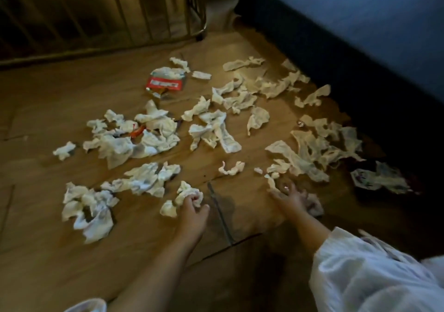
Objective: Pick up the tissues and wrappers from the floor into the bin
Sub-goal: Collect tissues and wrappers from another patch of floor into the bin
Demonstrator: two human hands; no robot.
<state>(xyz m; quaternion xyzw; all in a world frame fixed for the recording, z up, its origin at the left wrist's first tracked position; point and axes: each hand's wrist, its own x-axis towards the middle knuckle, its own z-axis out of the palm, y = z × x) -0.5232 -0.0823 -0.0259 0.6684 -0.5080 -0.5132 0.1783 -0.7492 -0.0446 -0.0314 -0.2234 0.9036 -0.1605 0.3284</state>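
Progress: early, we judge | left hand (192, 203) clenched on tissue (188, 191) | right hand (292, 197) spread, pressing a wad | most tissues, red wrapper (163, 84) beyond left hand, uncollected | bin unseen

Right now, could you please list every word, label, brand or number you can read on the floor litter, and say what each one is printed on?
None can be read.
Red wrapper: a white band of print runs across it, too blurred to make out.
Orange wrapper among the tissues: no lettering visible.
Dark-patterned wrapper near the sofa: markings, too dim and blurred to read.
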